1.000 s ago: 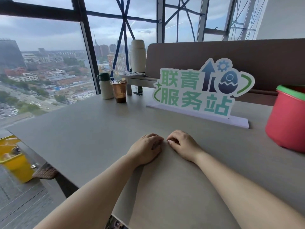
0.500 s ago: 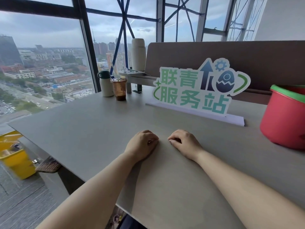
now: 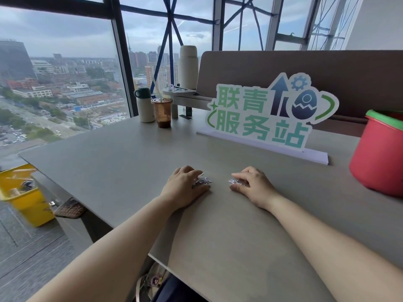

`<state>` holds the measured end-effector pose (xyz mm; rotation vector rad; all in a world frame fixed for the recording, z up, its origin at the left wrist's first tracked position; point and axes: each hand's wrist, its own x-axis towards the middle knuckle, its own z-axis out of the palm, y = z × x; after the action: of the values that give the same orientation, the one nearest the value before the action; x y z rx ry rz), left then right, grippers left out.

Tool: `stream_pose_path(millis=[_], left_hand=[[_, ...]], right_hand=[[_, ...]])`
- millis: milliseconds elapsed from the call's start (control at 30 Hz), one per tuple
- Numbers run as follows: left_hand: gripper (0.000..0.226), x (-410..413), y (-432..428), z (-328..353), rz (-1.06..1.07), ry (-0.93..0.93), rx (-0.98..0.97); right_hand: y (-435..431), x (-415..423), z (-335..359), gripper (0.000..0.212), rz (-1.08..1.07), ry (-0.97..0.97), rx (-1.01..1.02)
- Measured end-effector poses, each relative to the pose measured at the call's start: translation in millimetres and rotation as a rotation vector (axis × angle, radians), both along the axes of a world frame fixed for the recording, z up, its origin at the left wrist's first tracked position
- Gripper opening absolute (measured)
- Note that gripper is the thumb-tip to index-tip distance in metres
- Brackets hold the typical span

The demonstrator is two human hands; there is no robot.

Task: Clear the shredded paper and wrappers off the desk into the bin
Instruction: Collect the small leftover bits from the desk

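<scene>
Small white and purple scraps of shredded paper [image 3: 204, 180] lie on the grey desk [image 3: 109, 162] under the fingertips of my left hand [image 3: 183, 188]. That hand is curled over them, thumb below the pile. A second little clump of shredded paper [image 3: 234, 182] sits between the index finger and thumb of my right hand [image 3: 253, 186], which rests knuckles-up on the desk. The two hands are a short gap apart. A red bin with a green rim [image 3: 379, 153] stands on the desk at the far right, partly cut off by the frame edge.
A green and white standing sign [image 3: 268, 114] crosses the desk behind my hands. A white flask [image 3: 145, 107] and a brown plastic cup [image 3: 162, 112] stand at the back left by the window. A yellow tub [image 3: 26, 192] sits on the floor left of the desk.
My hands, touching a second ago, have drawn apart sideways. Paper scraps that were hidden beneath them now show at the fingertips of each hand.
</scene>
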<state>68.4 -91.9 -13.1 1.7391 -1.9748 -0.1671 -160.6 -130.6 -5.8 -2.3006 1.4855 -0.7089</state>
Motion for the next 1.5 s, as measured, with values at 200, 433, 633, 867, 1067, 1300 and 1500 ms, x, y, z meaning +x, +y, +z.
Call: stream_pose_path(millis=[200, 433, 633, 867, 1067, 1300, 1500], left_hand=[[0.057, -5.3, -19.3, 0.3, 0.034, 0.008, 0.008], [0.028, -7.6, -17.8, 3.5, -0.036, 0.063, -0.052], [0.02, -7.7, -9.8, 4.5, -0.032, 0.085, -0.054], [0.039, -5.8, -4.4, 1.4, 0.019, 0.043, -0.039], [0.022, -13.3, -5.1, 7.9, -0.079, -0.001, -0.051], [0.019, -14.0, -1.8, 9.4, -0.088, 0.023, -0.086], [0.018, -16.1, -1.6, 10.7, -0.088, 0.012, -0.086]], right_hand=[[-3.6, 6.2, 1.2, 0.033, 0.021, -0.023, -0.03], [1.5, 7.6, 2.3, 0.024, 0.033, -0.019, -0.07], [7.2, 6.8, 4.7, 0.017, 0.025, -0.037, -0.081], [6.2, -0.7, 4.0, 0.032, 0.027, -0.034, -0.04], [6.2, 2.8, 4.4, 0.022, 0.045, -0.042, -0.048], [8.9, 6.7, 7.9, 0.013, 0.036, -0.024, -0.082], [9.6, 10.5, 7.9, 0.009, -0.007, 0.013, -0.089]])
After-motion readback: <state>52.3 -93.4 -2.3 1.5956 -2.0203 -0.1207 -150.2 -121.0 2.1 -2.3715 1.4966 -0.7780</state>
